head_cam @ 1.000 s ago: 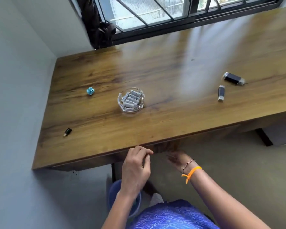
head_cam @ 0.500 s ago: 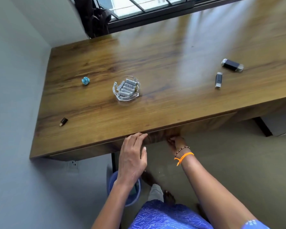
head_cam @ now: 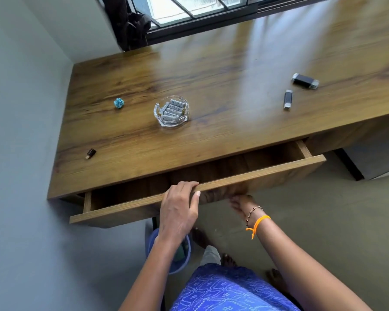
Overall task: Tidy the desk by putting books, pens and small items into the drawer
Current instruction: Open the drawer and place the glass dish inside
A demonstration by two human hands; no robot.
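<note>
Below the desk (head_cam: pixel 211 140), left hand (head_cam: pixel 180 207) grips the half-open drawer (head_cam: pixel 256 173), right hand (head_cam: pixel 241 204) underneath, fingers hidden; next, loading the batteries (head_cam: pixel 172 110).

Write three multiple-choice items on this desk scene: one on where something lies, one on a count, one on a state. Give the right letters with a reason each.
1. Where do the batteries lie?
A. In the glass dish
B. In the drawer
C. On the floor

2. How many USB sticks lie on the right part of the desk?
A. One
B. Two
C. Four

3. What state is the drawer in?
A. Fully shut
B. Taken out and on the floor
C. Pulled partly open

Answers:
1. A, the batteries sit piled inside the clear dish on the desktop.
2. B, a larger stick and a smaller one lie apart there.
3. C, its front stands out from the desk, the left hand gripping its top edge and the right hand under its front.
</note>
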